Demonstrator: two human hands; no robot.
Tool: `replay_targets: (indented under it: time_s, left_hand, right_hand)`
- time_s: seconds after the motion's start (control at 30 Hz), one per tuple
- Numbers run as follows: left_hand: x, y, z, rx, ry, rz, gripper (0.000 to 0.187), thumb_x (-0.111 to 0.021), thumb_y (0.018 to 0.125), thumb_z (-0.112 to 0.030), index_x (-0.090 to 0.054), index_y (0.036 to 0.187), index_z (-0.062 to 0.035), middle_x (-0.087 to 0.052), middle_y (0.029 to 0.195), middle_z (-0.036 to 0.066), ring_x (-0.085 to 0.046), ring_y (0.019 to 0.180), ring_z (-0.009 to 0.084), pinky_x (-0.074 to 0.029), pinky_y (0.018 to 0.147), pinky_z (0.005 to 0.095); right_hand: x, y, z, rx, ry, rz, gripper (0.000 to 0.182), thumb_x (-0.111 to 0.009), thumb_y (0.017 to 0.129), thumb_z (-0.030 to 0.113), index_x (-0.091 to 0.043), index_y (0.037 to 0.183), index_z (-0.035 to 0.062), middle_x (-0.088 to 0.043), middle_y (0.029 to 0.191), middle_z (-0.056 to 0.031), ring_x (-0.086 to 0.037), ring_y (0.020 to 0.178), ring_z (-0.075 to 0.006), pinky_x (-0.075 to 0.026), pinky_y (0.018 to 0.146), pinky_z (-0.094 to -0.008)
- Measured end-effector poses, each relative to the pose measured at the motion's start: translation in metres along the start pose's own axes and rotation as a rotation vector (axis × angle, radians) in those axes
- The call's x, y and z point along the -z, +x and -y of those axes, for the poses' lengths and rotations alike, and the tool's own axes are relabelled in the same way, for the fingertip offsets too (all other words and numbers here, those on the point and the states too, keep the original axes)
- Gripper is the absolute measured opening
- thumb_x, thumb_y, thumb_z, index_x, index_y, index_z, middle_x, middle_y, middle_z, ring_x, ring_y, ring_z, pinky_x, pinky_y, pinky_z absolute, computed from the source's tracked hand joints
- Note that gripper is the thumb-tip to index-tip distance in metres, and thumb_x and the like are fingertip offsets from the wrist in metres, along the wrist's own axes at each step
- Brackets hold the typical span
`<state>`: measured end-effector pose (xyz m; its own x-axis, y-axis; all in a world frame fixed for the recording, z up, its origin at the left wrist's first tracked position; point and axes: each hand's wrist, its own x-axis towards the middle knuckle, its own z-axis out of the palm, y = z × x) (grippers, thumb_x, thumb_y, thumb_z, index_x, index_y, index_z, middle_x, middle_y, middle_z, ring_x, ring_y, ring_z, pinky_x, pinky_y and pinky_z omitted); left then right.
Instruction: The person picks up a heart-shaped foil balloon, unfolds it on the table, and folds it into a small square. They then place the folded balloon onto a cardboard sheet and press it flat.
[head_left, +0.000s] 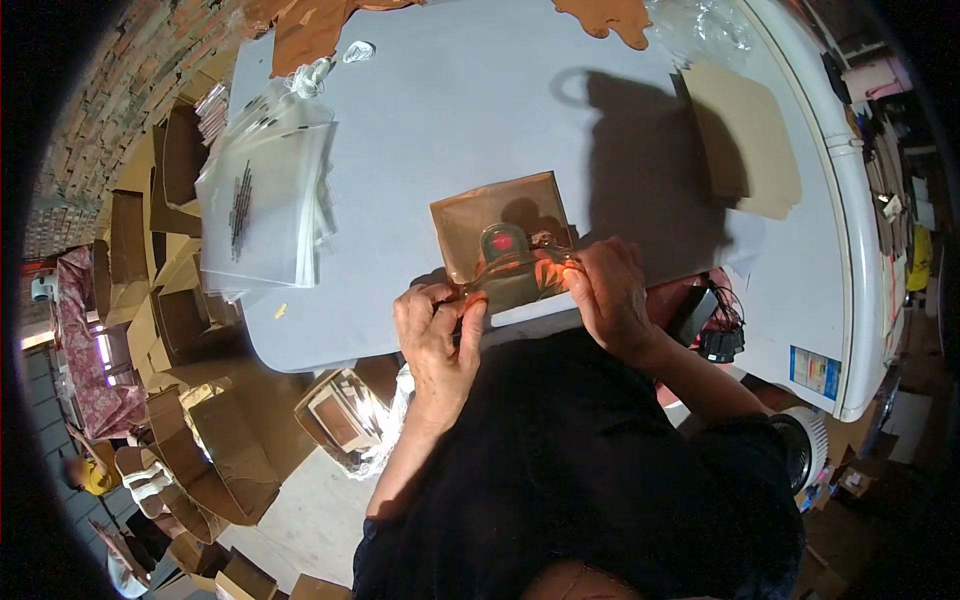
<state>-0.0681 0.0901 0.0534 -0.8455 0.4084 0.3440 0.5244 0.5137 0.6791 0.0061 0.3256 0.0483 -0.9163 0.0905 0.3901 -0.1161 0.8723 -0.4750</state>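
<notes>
One packet (495, 215), rectangular, brown, in glossy creased film, lay at frame centre on the smooth table (450, 90), its lower edge between the hands. Left hand (432, 335): partly curled, thumb and fingers pinched on its lower left. Right hand (612, 295): likewise, lower right. Upper left: two white string bundles (308, 78); below, clear bags (265, 195), layered, count unclear. Upper right: flat tan sheets (745, 130), count unclear.
</notes>
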Motion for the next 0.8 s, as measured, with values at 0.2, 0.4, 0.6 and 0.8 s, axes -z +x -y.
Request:
replay_targets:
  time_s: [0.2, 0.4, 0.6, 0.8]
  left_hand:
    - [0.000, 0.003, -0.003, 0.044, 0.044, 0.009, 0.015, -0.082, 0.090, -0.012, -0.075, 0.092, 0.0008, -0.063, 0.109, 0.013, -0.055, 0.107, 0.0323, -0.045, 0.093, 0.0440]
    - [-0.002, 0.005, 0.001, 0.011, 0.203, 0.009, 0.017, -0.079, 0.094, -0.016, -0.074, 0.092, 0.0002, -0.062, 0.109, 0.013, -0.053, 0.107, 0.0312, -0.041, 0.093, 0.0445]
    - [-0.007, 0.006, 0.007, -0.027, 0.255, -0.018, 0.018, -0.080, 0.091, -0.018, -0.071, 0.090, -0.0027, -0.063, 0.109, 0.011, -0.054, 0.104, 0.0318, -0.040, 0.089, 0.0454]
    - [-0.007, 0.011, 0.005, -0.023, 0.277, 0.009, 0.018, -0.080, 0.091, -0.018, -0.069, 0.091, -0.0040, -0.062, 0.107, 0.011, -0.054, 0.103, 0.0320, -0.040, 0.088, 0.0445]
  right_hand:
    - [-0.004, 0.004, -0.001, 0.004, -0.152, 0.029, 0.017, -0.074, 0.087, 0.012, -0.059, 0.094, 0.0087, -0.057, 0.088, -0.0087, -0.055, 0.088, -0.0296, -0.038, 0.082, -0.0469]
    - [-0.004, 0.014, 0.004, 0.010, -0.254, 0.093, 0.019, -0.076, 0.082, 0.013, -0.061, 0.092, 0.0085, -0.057, 0.087, -0.0080, -0.055, 0.087, -0.0278, -0.037, 0.080, -0.0451]
    - [-0.002, 0.022, 0.007, -0.012, -0.285, 0.159, 0.017, -0.076, 0.083, 0.013, -0.061, 0.091, 0.0079, -0.060, 0.088, -0.0084, -0.057, 0.085, -0.0264, -0.038, 0.080, -0.0449]
    - [0.001, 0.029, 0.010, -0.023, -0.349, 0.259, 0.017, -0.077, 0.084, 0.013, -0.062, 0.090, 0.0071, -0.063, 0.086, -0.0092, -0.060, 0.083, -0.0262, -0.040, 0.078, -0.0458]
